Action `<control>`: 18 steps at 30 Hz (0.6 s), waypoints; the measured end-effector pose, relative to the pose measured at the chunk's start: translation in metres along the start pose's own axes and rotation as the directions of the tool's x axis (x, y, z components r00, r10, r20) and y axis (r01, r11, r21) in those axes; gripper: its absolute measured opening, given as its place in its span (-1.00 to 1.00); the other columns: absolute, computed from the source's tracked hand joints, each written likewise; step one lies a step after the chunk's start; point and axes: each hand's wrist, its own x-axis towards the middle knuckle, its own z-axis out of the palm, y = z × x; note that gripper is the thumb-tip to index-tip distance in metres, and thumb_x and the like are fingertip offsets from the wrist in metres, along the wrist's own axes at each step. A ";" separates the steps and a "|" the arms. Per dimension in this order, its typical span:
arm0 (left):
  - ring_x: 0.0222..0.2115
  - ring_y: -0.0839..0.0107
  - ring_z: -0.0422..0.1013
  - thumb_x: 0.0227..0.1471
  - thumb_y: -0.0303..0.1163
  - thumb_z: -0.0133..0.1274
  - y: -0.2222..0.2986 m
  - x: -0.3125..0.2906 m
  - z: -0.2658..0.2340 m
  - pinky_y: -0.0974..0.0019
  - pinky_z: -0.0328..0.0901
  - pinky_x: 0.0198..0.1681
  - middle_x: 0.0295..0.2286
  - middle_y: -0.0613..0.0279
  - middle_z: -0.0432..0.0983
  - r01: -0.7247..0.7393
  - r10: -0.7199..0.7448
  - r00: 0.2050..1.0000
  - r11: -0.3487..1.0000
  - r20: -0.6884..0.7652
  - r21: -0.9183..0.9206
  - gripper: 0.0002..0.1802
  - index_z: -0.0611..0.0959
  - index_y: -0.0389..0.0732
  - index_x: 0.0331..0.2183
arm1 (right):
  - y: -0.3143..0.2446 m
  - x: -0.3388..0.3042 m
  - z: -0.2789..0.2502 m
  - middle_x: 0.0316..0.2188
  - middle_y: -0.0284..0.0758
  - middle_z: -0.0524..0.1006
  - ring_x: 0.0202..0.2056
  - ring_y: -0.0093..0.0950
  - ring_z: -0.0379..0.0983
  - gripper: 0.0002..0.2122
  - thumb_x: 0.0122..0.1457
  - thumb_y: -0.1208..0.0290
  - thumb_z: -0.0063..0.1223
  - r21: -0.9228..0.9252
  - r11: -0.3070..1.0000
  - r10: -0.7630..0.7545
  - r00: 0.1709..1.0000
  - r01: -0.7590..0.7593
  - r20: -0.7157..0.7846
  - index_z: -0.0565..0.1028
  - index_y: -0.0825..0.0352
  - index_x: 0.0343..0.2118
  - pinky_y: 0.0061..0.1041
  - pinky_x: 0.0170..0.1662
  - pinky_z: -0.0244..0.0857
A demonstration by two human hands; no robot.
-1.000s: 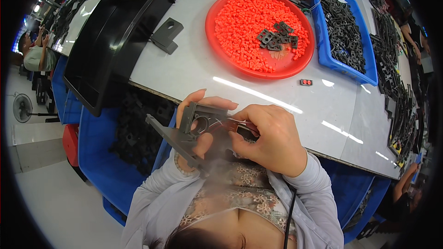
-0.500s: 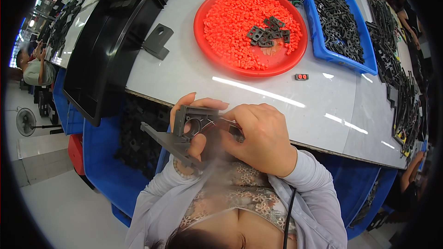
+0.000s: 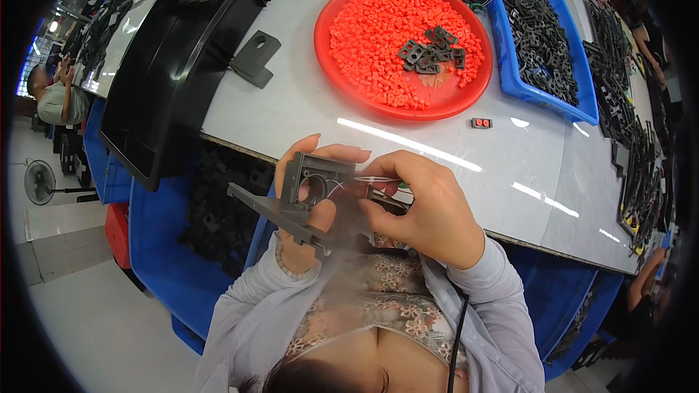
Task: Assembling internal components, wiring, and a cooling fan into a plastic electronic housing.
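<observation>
My left hand (image 3: 322,216) is closed around a dark grey plastic housing (image 3: 293,182) with a round opening and a long flat arm that slants down toward my wrist. Its thumb presses the near side while the fingers curl over the far edge. Just to the right, my right hand (image 3: 437,211) pinches a small dark wired part (image 3: 390,203) between thumb and fingers. Thin pale and red wires (image 3: 376,178) run between this part and the housing. A hazy blur covers the space under the wires, so their ends cannot be made out.
Beyond my hands sits a red round tray (image 3: 331,80) of small red caps, with several black pieces on top. A blue bin (image 3: 515,87) of black parts stands right of it. On the left are a grey bracket (image 3: 256,58) and a long black tray (image 3: 131,127).
Both hands have risen slightly away from my body. My right hand has shifted right, and more of the wires and the small dark part now shows. The view has turned a little.
</observation>
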 end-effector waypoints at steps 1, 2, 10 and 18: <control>-0.09 0.09 0.35 0.02 -0.16 0.08 0.000 0.001 0.002 0.10 0.35 -0.07 -0.08 -0.19 0.28 -0.005 0.005 1.000 1.000 0.008 -0.015 -0.24 0.09 -0.23 0.12 | 0.001 0.000 0.000 -0.50 -0.24 0.46 -0.44 -0.27 0.43 -0.76 -0.18 0.48 0.19 -0.002 1.000 0.000 1.000 0.000 0.001 0.45 0.35 -0.39 -0.37 -0.39 0.31; -0.16 0.14 0.41 0.03 -0.16 0.09 0.001 0.001 0.003 0.17 0.38 -0.12 -0.06 -0.19 0.29 -0.009 0.010 1.000 0.999 0.017 -0.031 -0.24 0.08 -0.24 0.11 | 0.004 -0.001 0.001 -0.51 -0.24 0.46 -0.45 -0.27 0.43 -0.76 -0.18 0.47 0.19 -0.068 0.997 -0.047 0.999 0.047 -0.002 0.45 0.35 -0.38 -0.37 -0.39 0.31; -0.14 0.16 0.40 0.09 -0.23 0.03 -0.003 0.003 -0.002 0.16 0.38 -0.11 -0.06 -0.18 0.29 -0.046 0.048 0.996 0.999 0.076 -0.021 -0.32 0.09 -0.25 0.10 | 0.017 -0.001 -0.003 -0.45 -0.22 0.48 -0.39 -0.30 0.45 -0.72 -0.16 0.44 0.22 -0.106 0.991 -0.073 0.996 0.078 0.050 0.47 0.34 -0.33 -0.42 -0.32 0.33; -0.14 0.24 0.40 0.10 -0.26 0.01 0.005 0.010 -0.010 0.21 0.39 -0.13 -0.08 -0.14 0.33 -0.029 0.033 0.996 0.998 0.080 -0.052 -0.36 0.12 -0.24 0.11 | 0.040 -0.005 -0.020 -0.09 -0.08 0.44 -0.07 -0.32 0.40 -0.60 0.26 0.30 -0.24 0.671 0.605 0.222 0.900 -0.428 0.374 0.27 0.53 0.02 -0.42 0.02 0.25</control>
